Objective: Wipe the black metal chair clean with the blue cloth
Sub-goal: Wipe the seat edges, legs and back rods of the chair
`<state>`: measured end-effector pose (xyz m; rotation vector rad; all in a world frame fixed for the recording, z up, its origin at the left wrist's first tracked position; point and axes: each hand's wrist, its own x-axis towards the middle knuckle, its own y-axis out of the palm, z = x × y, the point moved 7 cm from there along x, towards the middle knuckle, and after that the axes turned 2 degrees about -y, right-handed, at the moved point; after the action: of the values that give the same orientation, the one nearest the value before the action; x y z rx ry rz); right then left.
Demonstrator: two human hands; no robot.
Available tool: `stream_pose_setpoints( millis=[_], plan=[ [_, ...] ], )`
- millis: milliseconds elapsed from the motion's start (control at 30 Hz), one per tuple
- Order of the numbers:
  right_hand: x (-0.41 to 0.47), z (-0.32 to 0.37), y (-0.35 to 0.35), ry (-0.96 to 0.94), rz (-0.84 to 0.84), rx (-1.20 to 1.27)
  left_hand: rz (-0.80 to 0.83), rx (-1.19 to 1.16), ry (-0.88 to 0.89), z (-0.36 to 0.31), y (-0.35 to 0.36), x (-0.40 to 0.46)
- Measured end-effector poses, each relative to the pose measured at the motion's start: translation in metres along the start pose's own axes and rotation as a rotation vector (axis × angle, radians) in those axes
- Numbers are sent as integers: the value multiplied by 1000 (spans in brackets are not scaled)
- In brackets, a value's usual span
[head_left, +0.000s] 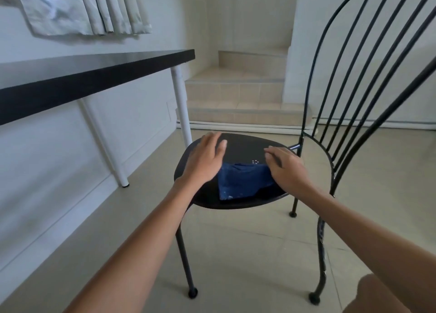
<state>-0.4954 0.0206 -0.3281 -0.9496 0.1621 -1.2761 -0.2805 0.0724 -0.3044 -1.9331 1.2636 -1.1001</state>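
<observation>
— Two hands over the seat, both busy with the cloth? Hard to say for the right.

— Left hand (204,158) spread flat, fingers straight, palm down above the near-left part of the seat, its heel at the cloth's left edge. Touching or hovering: cannot tell. Right hand (284,168) loosely curled at the cloth's right corner, fingertips hidden behind the knuckles; pinching the fabric or only resting on it, cannot tell.

— And the blue cloth (243,181)?

— Lying folded on the seat of the chair (245,147), toward the front edge, between the two hands. Pale specks near its lower corner, maybe lint or dust.

— So how far along?

— Early, by the look of it. Cloth bunched and parked, not spread under a palm for a stroke. Seat dark and even, no clear wiped track against an unwiped one, so no telling what has been covered. Back rods (368,60) rising at the right, legs (186,260) below, none with a hand or cloth anywhere near.

— Left to do, then?

— Probably most of it: taking a firm hold of the cloth, sweeping the seat, then the thin rods and the legs. Black table (94,76) off to the left, well apart, no part in this.
</observation>
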Motion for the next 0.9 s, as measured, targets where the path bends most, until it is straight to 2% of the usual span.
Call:
stream_pose_setpoints(
  millis=[67, 167, 300, 400, 533, 700, 833, 900],
  plan=[
    [-2, 22, 9, -154, 72, -133, -55, 7, -116, 30, 1, -1],
    [-4, 45, 37, -354, 274, -366, 21, 25, -232, 65, 19, -2],
    [-1, 44, 67, -355, 472, -520, 108, 37, -210, 70, 32, 8],
    [3, 40, 67, -348, 494, -534, 212, 166, -159, 70, 46, 14],
    [-8, 32, 54, -326, 353, -445, 210, 224, -168, 69, 47, 13],
    [-48, 18, 20, -370, 15, -374, 224, 235, -106, 40, 61, 6],
    [-86, 4, -10, -555, -189, -467, 271, 219, -87, 6, 82, 5],
    [-101, -6, -18, -643, -229, -549, 302, 236, -72, -8, 92, 6]
  ],
)
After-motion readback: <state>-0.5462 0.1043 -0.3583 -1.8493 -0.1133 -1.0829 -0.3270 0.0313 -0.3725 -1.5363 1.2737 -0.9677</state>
